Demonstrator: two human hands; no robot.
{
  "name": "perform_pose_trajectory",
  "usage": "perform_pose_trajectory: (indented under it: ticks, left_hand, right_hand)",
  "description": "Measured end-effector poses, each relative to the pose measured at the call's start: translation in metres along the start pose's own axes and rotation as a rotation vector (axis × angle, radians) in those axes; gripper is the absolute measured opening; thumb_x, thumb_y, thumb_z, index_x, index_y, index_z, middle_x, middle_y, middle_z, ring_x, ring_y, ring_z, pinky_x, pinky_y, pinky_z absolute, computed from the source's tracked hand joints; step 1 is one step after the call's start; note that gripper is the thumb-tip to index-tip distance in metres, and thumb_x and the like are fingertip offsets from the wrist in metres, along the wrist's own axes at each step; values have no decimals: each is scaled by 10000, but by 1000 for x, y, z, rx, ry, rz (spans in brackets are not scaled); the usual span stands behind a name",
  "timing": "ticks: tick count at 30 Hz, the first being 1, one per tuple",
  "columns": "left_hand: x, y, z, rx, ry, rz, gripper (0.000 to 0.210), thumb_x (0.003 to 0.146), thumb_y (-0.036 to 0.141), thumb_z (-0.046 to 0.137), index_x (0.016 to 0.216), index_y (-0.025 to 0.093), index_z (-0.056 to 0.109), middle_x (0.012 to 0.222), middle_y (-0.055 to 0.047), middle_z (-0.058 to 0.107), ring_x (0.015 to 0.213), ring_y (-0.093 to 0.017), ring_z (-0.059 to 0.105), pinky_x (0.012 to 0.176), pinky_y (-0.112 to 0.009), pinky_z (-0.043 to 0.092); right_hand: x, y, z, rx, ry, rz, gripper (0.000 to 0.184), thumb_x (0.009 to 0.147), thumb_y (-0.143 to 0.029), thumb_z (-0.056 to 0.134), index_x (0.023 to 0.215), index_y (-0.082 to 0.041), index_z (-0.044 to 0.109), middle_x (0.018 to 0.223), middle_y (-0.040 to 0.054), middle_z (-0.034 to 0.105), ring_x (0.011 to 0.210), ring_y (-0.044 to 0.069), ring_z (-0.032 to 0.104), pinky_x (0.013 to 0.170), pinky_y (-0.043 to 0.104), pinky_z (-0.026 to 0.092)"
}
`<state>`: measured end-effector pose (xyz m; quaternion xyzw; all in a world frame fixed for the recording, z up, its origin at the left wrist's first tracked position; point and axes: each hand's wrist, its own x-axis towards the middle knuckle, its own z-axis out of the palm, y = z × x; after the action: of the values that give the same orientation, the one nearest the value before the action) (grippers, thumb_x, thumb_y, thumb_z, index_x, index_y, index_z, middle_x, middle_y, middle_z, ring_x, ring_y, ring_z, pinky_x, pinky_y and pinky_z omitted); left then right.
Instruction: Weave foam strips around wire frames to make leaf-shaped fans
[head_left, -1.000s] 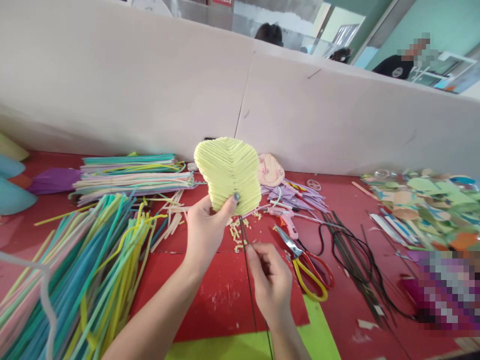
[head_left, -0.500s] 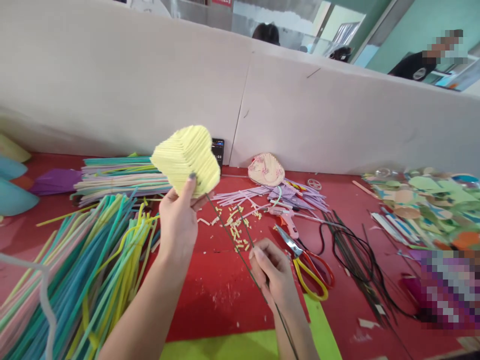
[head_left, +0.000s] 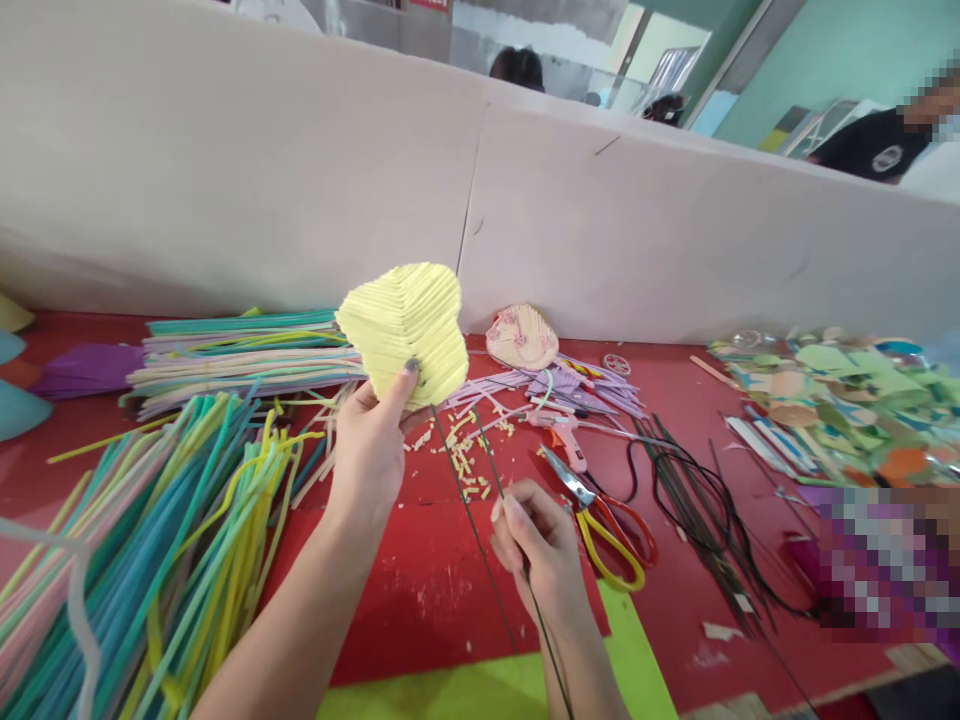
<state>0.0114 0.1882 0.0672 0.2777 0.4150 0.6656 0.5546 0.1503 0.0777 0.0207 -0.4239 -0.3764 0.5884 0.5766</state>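
above the red tabletop (head_left: 675, 370), our left hand (head_left: 367, 440) pinches a yellow pipe-cleaner petal (head_left: 409, 320) and our right hand (head_left: 540, 540) pinches a thin dark wire (head_left: 490, 455), whose loose tip could snag the petal's ridges if our hands drifted together.

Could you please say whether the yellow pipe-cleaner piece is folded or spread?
Spread: the yellow pipe-cleaner piece in the left hand shows its broad, lobed face.

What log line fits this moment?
left hand: holding yellow ribbed piece | right hand: pinching dark wire | scissors, glue gun: lying nearby
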Motion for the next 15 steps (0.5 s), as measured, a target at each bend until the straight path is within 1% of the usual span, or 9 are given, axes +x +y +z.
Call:
perform_pose_trajectory:
  ticks: [2, 4, 6, 7, 9, 10, 12, 13, 15]
  left_hand:
    - [-1, 0, 0, 3, -14, -4, 389, 624, 372, 745, 925, 138, 669, 952, -92, 701, 877, -212, 667, 768, -345, 556]
    - [0, -1, 0, 9, -20, -4, 384, 631, 370, 742, 932, 143, 667, 957, -88, 700, 870, -206, 669, 774, -344, 554]
    - [2, -1, 0, 11, -7, 3, 374, 627, 363, 746, 925, 151, 668, 950, -79, 701, 843, -197, 674, 777, -344, 554]
    - [3, -2, 0, 9, 3, 9, 368, 624, 361, 749, 918, 154, 669, 944, -73, 701, 827, -191, 677, 776, -342, 554]
    - [5, -4, 0, 2, 22, 19, 362, 622, 360, 751, 912, 160, 668, 939, -65, 700, 804, -180, 679, 770, -331, 557]
    - [6, -4, 0, 1, 28, 19, 362, 624, 361, 751, 914, 161, 668, 940, -63, 700, 795, -174, 679, 764, -323, 558]
    - [8, -6, -1, -1, 37, 17, 365, 628, 360, 750, 926, 167, 665, 950, -58, 697, 775, -160, 677, 749, -304, 560]
    - [9, -6, -1, -4, 41, 16, 364, 630, 355, 750, 931, 170, 664, 954, -56, 697, 762, -152, 676, 741, -295, 560]
    - [10, -6, -2, -13, 51, 14, 354, 636, 340, 749, 936, 172, 663, 953, -53, 696, 733, -139, 672, 730, -286, 559]
  right_hand:
    - [1, 0, 0, 13, -1, -7, 222, 861, -366, 562, 749, -175, 560, 415, -93, 346, 347, 37, 222, 371, 185, 180]
    - [6, 0, -2, 60, 46, -50, 239, 852, -374, 578, 721, -175, 554, 414, -92, 343, 359, 37, 236, 383, 180, 221]
    - [12, 0, -7, 153, 164, -120, 246, 828, -396, 606, 719, -182, 551, 433, -86, 388, 359, 34, 247, 367, 168, 245]
    - [15, 0, -10, 213, 242, -152, 235, 804, -401, 634, 739, -189, 556, 469, -77, 448, 357, 31, 271, 345, 157, 244]
    - [22, 0, -19, 339, 395, -193, 218, 744, -382, 700, 808, -214, 577, 626, -50, 597, 399, 27, 408, 317, 125, 273]
    - [24, 1, -22, 390, 453, -202, 230, 719, -363, 724, 848, -229, 589, 740, -37, 651, 477, 30, 508, 333, 106, 323]
    - [27, 2, -29, 449, 533, -217, 246, 706, -330, 738, 897, -249, 606, 923, -23, 687, 728, 55, 641, 463, 96, 461]
    - [28, 3, -31, 462, 558, -231, 234, 716, -317, 731, 907, -251, 612, 971, -18, 689, 830, 67, 654, 553, 112, 509]
    - [28, 4, -33, 484, 602, -282, 195, 742, -292, 710, 908, -244, 622, 1004, -8, 692, 916, 80, 654, 685, 152, 542]
